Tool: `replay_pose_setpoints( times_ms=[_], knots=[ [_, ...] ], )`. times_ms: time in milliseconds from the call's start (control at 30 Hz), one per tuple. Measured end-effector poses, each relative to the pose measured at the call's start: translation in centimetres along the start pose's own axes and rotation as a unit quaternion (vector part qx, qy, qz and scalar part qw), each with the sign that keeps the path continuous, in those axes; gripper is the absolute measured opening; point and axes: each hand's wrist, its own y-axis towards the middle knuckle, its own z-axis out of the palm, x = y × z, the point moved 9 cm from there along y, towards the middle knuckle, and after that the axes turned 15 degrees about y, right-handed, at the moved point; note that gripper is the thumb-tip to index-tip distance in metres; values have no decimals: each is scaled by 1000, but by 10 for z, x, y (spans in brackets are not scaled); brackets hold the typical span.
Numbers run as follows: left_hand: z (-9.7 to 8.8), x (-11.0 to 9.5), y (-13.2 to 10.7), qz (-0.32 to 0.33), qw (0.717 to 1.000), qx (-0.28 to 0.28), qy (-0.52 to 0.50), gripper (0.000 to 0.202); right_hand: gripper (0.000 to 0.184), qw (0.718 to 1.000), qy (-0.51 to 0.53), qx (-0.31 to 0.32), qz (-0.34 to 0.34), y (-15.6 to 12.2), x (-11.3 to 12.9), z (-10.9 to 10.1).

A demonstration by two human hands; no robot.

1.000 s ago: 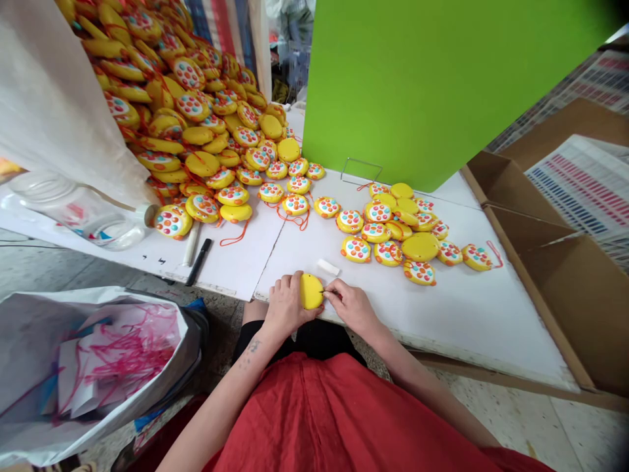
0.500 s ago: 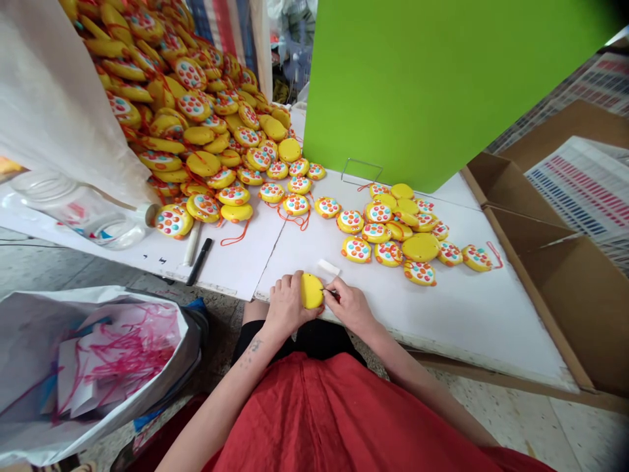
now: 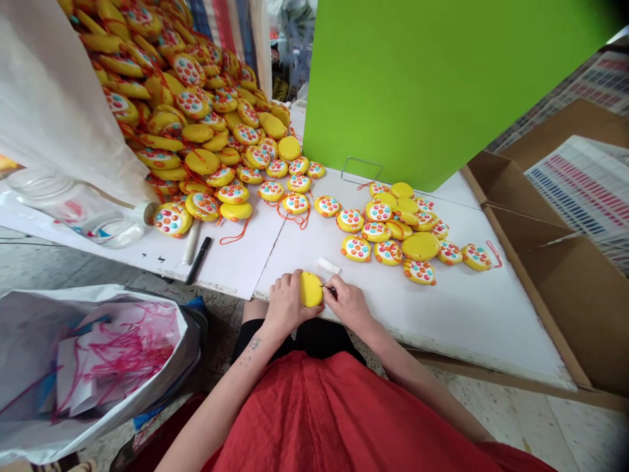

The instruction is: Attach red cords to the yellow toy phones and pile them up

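Note:
At the table's front edge, my left hand (image 3: 286, 303) grips a yellow oval toy (image 3: 311, 290) with its plain back facing up. My right hand (image 3: 348, 303) is closed in a pinch on a thin dark pointed tool (image 3: 328, 287), whose tip meets the toy's right edge. Most of that tool is hidden in my fingers. Just beyond the toy lies a small white piece (image 3: 329, 266). A group of similar yellow toys with coloured dots (image 3: 388, 253) rests on the table to the right.
A large heap of yellow toys (image 3: 196, 105) fills the back left. A black marker (image 3: 199, 261) and a clear plastic jar (image 3: 73, 206) lie on the left. A green panel (image 3: 417, 85) stands behind, cardboard boxes (image 3: 540, 262) at right, an open bag (image 3: 98, 360) at lower left.
Almost nothing differs. My right hand and the dark tool have shifted very slightly at the toy's edge; my left hand keeps the same hold.

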Motion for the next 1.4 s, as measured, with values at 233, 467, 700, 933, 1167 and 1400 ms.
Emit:
replay_pose_setpoints(
  times_ms=[233, 467, 700, 933, 1167, 1400],
  knots=[
    [-1, -1, 0, 5, 1000, 0, -3, 82, 6, 1000, -7, -3, -9, -1, 1, 1],
    [1, 0, 1, 4, 1000, 7, -8, 87, 7, 1000, 28, -5, -7, -2, 0, 1],
    [1, 0, -2, 22, 999, -2, -29, 85, 4, 993, 102, -26, 44, 3, -6, -5],
    [3, 1, -5, 54, 997, 1, -55, 85, 7, 992, 118, 30, 13, 16, 10, -2],
    [3, 0, -5, 55, 997, -13, -58, 80, 8, 998, 32, 48, 7, 23, 16, 0],
    [3, 0, -6, 54, 997, -8, -58, 81, 6, 999, -3, 43, -8, 25, 17, 0]
  ],
)
